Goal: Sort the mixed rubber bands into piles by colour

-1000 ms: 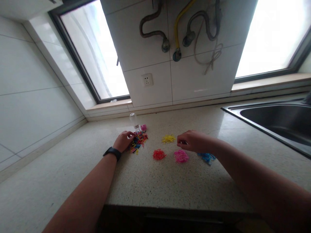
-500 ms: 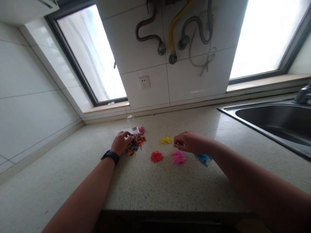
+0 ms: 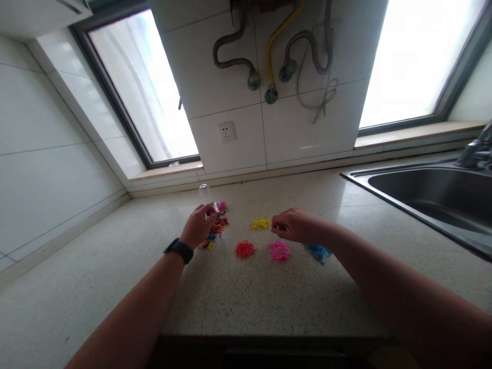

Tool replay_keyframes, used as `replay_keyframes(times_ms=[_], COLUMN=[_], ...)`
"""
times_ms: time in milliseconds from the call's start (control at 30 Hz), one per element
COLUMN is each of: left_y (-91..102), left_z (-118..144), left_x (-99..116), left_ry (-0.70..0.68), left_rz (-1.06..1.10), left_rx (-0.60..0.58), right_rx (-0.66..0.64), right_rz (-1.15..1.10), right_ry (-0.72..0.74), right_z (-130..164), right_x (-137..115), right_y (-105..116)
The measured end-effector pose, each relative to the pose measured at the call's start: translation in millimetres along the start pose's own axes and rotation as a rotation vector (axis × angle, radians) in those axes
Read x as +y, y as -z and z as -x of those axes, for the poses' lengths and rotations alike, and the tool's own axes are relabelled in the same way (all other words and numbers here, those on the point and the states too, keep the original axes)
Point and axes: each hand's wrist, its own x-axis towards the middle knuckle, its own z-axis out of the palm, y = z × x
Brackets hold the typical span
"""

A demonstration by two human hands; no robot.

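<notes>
My left hand [image 3: 197, 229] rests on the mixed bands [image 3: 215, 230], grip unclear. My right hand [image 3: 295, 224] pinches narrow beside the yellow pile [image 3: 260, 223]; contents unclear.

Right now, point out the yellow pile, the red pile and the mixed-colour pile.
yellow pile [image 3: 260, 223], head view, middle of the heap
red pile [image 3: 245, 249], head view, middle of the heap
mixed-colour pile [image 3: 217, 229], head view, part right of the left hand

Speckled stone countertop [image 3: 269, 302] runs to a steel sink [image 3: 430, 192] at its right edge, faucet [image 3: 474, 151] behind it. White tiled wall at the back edge has a socket [image 3: 226, 132], some hoses [image 3: 269, 46], windows [image 3: 142, 92] either side.
</notes>
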Motion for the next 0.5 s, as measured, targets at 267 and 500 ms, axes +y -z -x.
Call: replay_keyframes(times_ms=[267, 500], left_y=[-0.3, 4.1], left_z=[3, -2], left_x=[-22, 3], left_ry=[0.127, 0.088], left_rz=[-0.027, 0.059], left_rx=[-0.03, -0.021], right_rx=[0.003, 0.006], right_rz=[0.004, 0.003], right_ry=[0.002, 0.002], right_z=[1, 1], right_x=[-1, -3], right_y=[1, 3])
